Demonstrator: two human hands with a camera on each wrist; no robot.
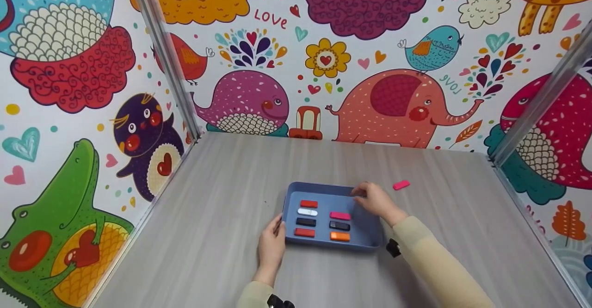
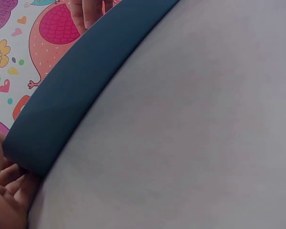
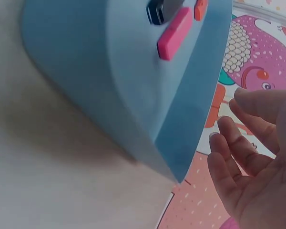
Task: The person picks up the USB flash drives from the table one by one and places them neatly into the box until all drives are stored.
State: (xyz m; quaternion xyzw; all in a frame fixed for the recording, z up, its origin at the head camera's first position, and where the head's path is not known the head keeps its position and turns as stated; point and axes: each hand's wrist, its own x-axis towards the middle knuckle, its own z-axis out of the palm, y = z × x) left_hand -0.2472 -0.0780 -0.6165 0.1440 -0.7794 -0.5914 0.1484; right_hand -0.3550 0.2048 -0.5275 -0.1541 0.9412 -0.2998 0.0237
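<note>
A blue shallow tray (image 1: 333,245) lies on the table with small stick-shaped pieces in two columns, resembling USB sticks. The left column has a red piece (image 1: 309,204), a white one (image 1: 307,212), a black one (image 1: 305,222) and another red one (image 1: 305,232). On the right are a pink piece (image 1: 340,216), a dark one (image 1: 339,225) and an orange one (image 1: 340,237). My left hand (image 1: 272,243) holds the tray's left side with bent fingers. Above its far right corner hovers my right hand (image 1: 375,200), fingers loosely spread and holding nothing.
A second pink piece (image 1: 401,185) lies on the wooden table (image 1: 222,197), beyond the tray's far right corner. Printed cartoon panels (image 1: 259,44) with metal edge strips (image 1: 169,63) enclose the table at the back and sides.
</note>
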